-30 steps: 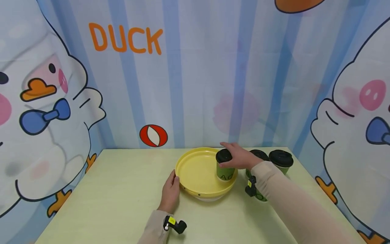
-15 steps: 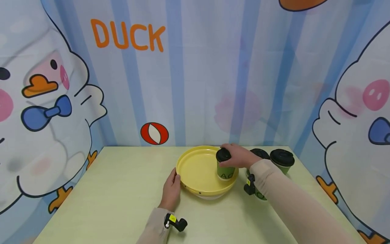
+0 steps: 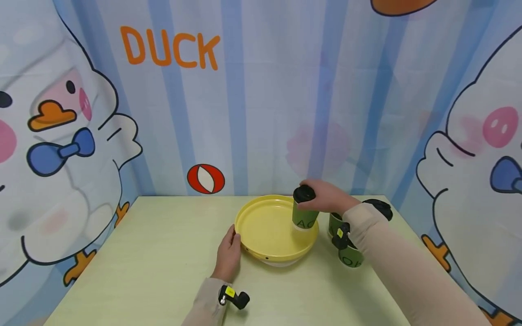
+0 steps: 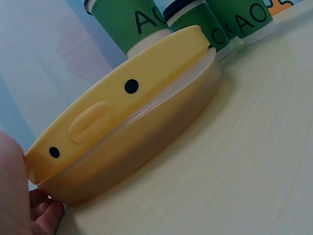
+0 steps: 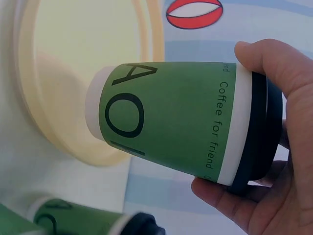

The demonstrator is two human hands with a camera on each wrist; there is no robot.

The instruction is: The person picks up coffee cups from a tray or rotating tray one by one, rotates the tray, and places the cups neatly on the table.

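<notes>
My right hand (image 3: 328, 195) grips a green paper coffee cup (image 5: 171, 117) by its black lid. The cup is upright, just above the right part of a round yellow tray (image 3: 265, 231). A gap shows below its white base in the right wrist view. My left hand (image 3: 228, 257) holds the tray's left edge, its fingers (image 4: 49, 215) curled low against the side. A face with black dots is on the tray's front wall. Beneath the tray sits a paler round base (image 4: 146, 147). My right wrist camera and sleeve partly hide the cups behind.
To the right of the tray stand several more green cups, including a front cup (image 3: 350, 258), one behind it (image 3: 335, 222) and one with a black lid (image 3: 381, 208) farther back. A duck-patterned curtain (image 3: 269, 99) hangs behind the pale table (image 3: 163, 253).
My right hand has raised the coffee cup off the tray, slightly up and to the right. The left hand has stayed at the tray's edge.
</notes>
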